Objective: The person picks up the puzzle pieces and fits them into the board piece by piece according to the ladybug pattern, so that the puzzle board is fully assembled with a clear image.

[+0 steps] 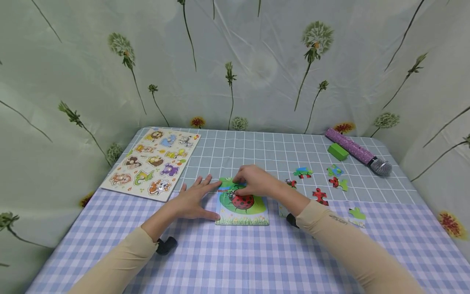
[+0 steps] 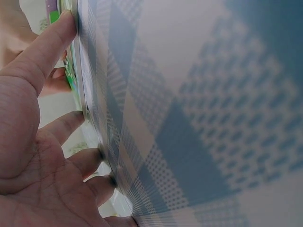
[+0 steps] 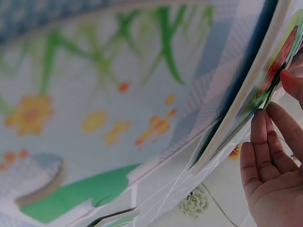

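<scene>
A square ladybug puzzle board (image 1: 242,220) lies flat on the checked cloth in the middle of the head view. My left hand (image 1: 192,202) is spread on its left, thumb and forefinger at the board's left edge. In the left wrist view those fingers (image 2: 57,42) touch the rim and the other fingertips rest on the cloth. My right hand (image 1: 257,181) is over the upper right of the board. Its thumb and forefinger pinch a thin puzzle piece (image 3: 272,90), seen edge-on in the right wrist view; its picture is mostly hidden.
Loose puzzle pieces (image 1: 320,196) lie scattered to the right, one (image 1: 282,210) partly under the right forearm. Behind them are a green block (image 1: 338,152) and a glittery purple microphone (image 1: 350,147). An animal peg puzzle (image 1: 150,163) lies back left. A flowered curtain (image 1: 264,69) hangs behind the table.
</scene>
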Demonstrator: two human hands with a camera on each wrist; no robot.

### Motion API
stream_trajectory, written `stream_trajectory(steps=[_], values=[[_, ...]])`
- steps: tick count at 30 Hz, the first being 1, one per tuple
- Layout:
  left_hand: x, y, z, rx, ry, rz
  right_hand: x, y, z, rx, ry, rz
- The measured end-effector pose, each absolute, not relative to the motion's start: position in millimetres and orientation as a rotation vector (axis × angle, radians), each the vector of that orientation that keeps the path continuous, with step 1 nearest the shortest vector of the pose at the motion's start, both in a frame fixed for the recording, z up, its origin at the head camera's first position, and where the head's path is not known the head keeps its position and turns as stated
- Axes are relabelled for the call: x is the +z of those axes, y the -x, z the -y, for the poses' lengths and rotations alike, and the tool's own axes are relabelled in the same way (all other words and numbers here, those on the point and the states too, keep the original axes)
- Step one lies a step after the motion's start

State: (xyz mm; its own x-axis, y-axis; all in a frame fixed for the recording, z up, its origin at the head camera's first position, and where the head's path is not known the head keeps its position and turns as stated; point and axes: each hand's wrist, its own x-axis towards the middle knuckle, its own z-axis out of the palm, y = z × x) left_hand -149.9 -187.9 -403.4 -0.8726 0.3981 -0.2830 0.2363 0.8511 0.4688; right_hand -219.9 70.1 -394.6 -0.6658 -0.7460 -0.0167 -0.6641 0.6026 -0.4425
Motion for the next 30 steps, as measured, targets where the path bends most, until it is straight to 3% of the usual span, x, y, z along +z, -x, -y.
stream_trajectory(steps=[30], values=[[-404.6,149.3,190.5,0.638,-0.490,-2.635,-393.9,222.9,-58.5,-0.614,1.149,-2.607]])
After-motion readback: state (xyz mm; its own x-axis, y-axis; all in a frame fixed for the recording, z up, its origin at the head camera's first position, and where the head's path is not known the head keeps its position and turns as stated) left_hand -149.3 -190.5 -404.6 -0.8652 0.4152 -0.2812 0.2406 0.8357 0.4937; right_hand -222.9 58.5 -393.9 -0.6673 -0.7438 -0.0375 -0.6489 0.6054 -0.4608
